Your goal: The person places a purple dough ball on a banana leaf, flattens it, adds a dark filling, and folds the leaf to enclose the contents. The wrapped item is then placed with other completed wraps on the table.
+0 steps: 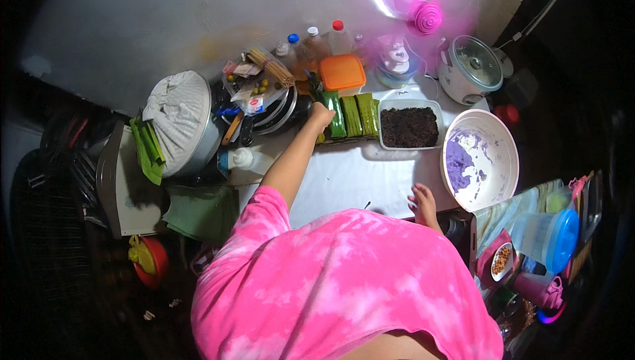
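My left hand (322,115) reaches across the white table (347,181) to a row of green leaf-wrapped bundles (351,116). It is at the left end, beside or on the leftmost glossy bundle (334,114); whether its fingers grip anything is hidden. My right hand (421,202) is over the near edge of the table, fingers apart and slightly curled, holding nothing. Right of the bundles sits a clear plastic container (410,146) of dark, crumbly food (409,126). A large white basin (511,161) with purple residue (459,164) stands farther right.
Behind the bundles are an orange-lidded container (342,72), several bottles (340,40) and a rice cooker (471,69). To the left stand a cloth-covered pot (173,117), green leaves (147,151), a squeeze bottle (253,160) and knife handles (233,129). A pink fan (427,16) is at the back.
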The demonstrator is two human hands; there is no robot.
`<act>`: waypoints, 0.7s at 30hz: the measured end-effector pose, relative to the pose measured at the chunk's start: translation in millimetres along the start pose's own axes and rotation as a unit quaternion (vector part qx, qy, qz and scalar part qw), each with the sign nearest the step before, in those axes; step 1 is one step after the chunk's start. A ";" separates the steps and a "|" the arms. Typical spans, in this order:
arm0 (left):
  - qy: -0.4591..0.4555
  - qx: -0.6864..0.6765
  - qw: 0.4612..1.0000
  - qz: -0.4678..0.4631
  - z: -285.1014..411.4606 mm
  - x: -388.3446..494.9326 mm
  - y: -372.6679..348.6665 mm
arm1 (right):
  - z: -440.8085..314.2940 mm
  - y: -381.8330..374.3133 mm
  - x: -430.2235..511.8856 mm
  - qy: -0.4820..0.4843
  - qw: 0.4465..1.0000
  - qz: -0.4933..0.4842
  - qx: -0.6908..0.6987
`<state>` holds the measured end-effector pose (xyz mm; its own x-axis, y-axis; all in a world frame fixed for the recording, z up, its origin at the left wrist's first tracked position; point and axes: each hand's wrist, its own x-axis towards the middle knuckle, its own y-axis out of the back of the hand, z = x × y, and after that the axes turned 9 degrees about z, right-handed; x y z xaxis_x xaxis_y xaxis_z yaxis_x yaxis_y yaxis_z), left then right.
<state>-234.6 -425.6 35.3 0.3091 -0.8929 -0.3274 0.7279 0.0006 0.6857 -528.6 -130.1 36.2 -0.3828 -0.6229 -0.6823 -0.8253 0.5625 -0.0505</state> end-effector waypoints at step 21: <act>-0.320 0.300 0.897 0.056 -27.0 -70.1 -22.5 | 45.5 61.0 20.5 -0.033 0.998 0.038 0.046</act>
<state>-256.1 -350.8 25.3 -0.1941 -0.9782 0.0741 0.1940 0.0358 0.9804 -567.9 -83.8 -14.1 -0.4129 -0.5409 -0.7327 -0.7519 0.6565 -0.0610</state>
